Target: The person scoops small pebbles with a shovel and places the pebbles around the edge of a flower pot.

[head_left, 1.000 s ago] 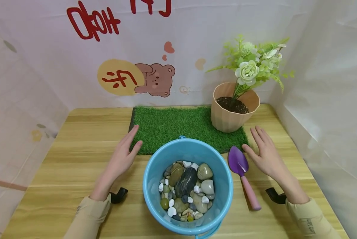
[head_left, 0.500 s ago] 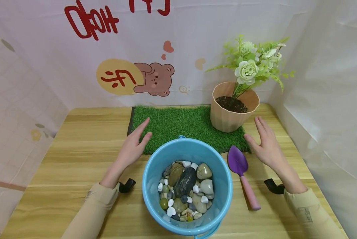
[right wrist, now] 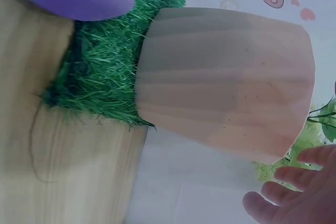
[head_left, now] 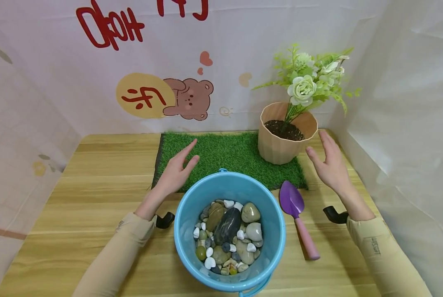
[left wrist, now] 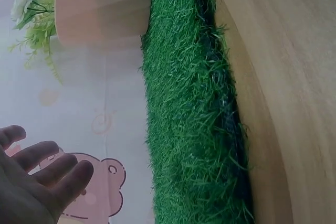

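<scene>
Looks like a preparing step over the wooden table [head_left: 95,177], nothing yet taken up. Across its far side, a grass mat [head_left: 225,150]; at near centre, a blue bucket [head_left: 231,187] of stones [head_left: 228,226]; on the mat's far right, a pot [head_left: 277,150] with white flowers [head_left: 303,88], upright and most likely the thing reached for. Just beside it on the right, apparently without contact, the right hand [head_left: 331,167], fingers extended, thumb held away, grasping nothing. Over the mat's left part, well apart from the pot, the left hand [head_left: 176,171], likewise empty, fingers extended and thumb apart. To the right of the bucket, a trowel [head_left: 296,213], purple blade pointing far, untouched.

Would probably call next for bringing the left hand across to the pot's left side, then holding the walls from both sides, clear of the flowers.

Hard to make out: any contact between mat and bucket, given the overlap in the head view. Hidden: the pot's far outer wall, the deeper stones, the stem ends in the soil [head_left: 284,130]. Cut off in the wrist views: much of each hand, leaving the exact gap between right fingertips and pot uncertain.
</scene>
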A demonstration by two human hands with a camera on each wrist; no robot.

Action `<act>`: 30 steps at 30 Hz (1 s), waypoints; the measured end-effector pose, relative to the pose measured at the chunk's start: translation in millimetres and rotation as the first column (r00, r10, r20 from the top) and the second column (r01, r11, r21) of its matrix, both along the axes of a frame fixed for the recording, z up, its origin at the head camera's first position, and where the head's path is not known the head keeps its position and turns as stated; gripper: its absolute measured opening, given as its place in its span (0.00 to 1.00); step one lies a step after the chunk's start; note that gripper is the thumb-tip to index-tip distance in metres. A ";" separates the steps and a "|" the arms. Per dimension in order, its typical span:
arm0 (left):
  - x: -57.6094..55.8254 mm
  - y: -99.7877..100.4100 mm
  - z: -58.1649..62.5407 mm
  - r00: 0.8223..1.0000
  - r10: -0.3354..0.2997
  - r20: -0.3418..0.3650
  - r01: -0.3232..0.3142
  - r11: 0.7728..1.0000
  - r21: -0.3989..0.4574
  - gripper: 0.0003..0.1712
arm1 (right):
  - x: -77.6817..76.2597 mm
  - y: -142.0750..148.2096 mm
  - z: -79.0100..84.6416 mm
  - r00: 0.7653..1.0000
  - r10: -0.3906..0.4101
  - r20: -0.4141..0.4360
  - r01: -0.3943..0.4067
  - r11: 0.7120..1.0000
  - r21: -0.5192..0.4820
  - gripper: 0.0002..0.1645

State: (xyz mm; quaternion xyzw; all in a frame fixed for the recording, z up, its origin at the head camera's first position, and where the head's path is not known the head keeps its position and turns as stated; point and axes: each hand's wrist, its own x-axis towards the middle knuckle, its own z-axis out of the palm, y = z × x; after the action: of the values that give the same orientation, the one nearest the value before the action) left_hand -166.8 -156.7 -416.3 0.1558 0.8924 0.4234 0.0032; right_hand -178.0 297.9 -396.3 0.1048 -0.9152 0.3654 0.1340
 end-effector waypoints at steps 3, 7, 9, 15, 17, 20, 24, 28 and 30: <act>-3.9 2.7 0.0 1.000 -0.009 0.008 0.009 1.000 -0.003 0.37 | -6.3 -1.5 3.6 1.000 -0.018 0.013 0.019 1.000 -0.022 0.45; -10.2 7.0 0.5 0.999 -0.030 0.016 0.030 1.000 0.008 0.37 | -16.5 -2.7 7.7 0.998 -0.047 0.048 0.050 0.997 -0.053 0.46; -13.9 9.9 1.1 0.999 -0.043 0.017 0.043 0.999 0.020 0.37 | -21.8 -2.6 9.2 0.996 -0.058 0.068 0.062 0.995 -0.072 0.46; -25.3 19.9 -1.8 0.997 -0.071 0.033 0.069 0.997 0.039 0.37 | -36.0 -0.6 10.3 0.985 -0.069 0.156 0.092 0.986 -0.142 0.48; -29.4 23.7 -2.4 0.996 -0.080 0.042 0.078 0.996 0.048 0.37 | -40.8 -0.2 10.8 0.979 -0.075 0.187 0.104 0.983 -0.151 0.49; -35.2 29.0 -3.4 0.995 -0.091 0.047 0.088 0.994 0.058 0.37 | -48.1 -0.1 11.3 0.971 -0.070 0.227 0.111 0.979 -0.172 0.51; -41.4 35.6 -3.3 0.993 -0.111 0.051 0.108 0.993 0.053 0.37 | -56.4 0.6 10.0 0.961 -0.041 0.273 0.107 0.968 -0.228 0.50; -46.8 41.8 -2.5 0.991 -0.125 0.048 0.123 0.992 0.034 0.36 | -62.9 1.4 7.8 0.953 -0.025 0.302 0.111 0.956 -0.271 0.49; -49.9 45.3 -1.7 0.991 -0.128 0.045 0.126 0.991 0.037 0.36 | -65.4 1.8 7.7 0.952 -0.034 0.303 0.122 0.953 -0.277 0.48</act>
State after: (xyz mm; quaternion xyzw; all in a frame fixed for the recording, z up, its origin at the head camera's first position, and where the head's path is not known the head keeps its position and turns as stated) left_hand -216.7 -111.4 -418.1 0.2023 0.8731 0.4409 0.0487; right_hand -243.4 299.7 -388.6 -0.0086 -0.8642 0.5024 0.0244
